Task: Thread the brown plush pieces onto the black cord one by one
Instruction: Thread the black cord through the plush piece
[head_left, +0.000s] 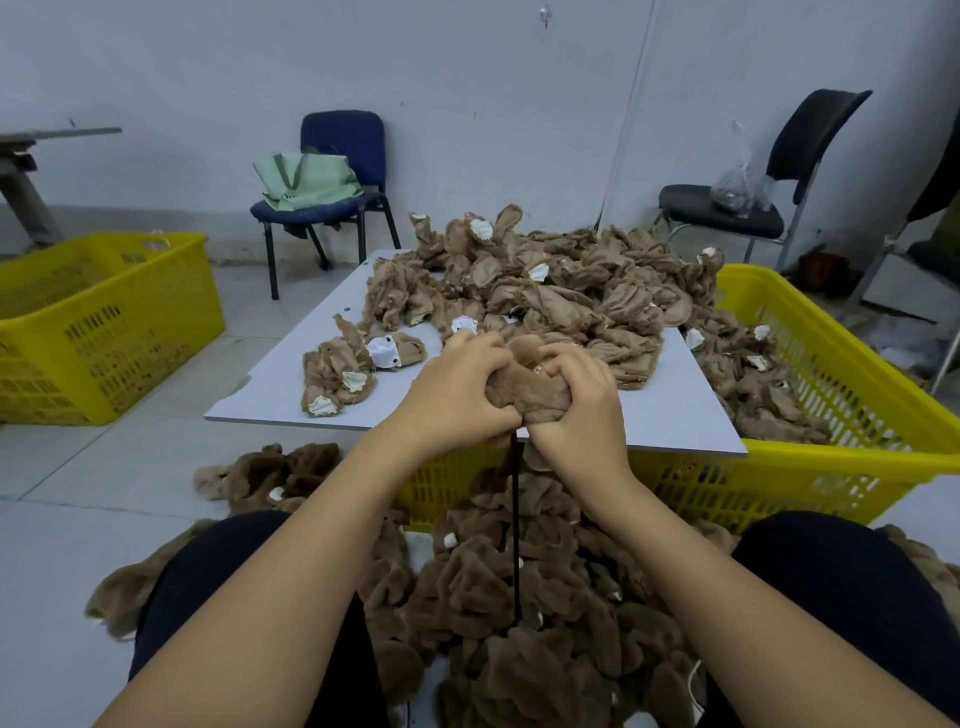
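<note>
Beyond both hands a big heap of plush pieces (545, 291) covers the surface (675, 405). The left hand (457, 389) and right hand (576, 400) clamp one brown piece (524, 389) between them. The black cord (516, 519) hangs straight down beneath them, long axis vertical. A loosened grip could let it slip back out.

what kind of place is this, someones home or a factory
Most likely a small toy workshop, not a home: a heap of brown plush pieces on a white board, yellow slatted plastic crates on a bare floor, and plain office chairs against a blank wall.
</note>
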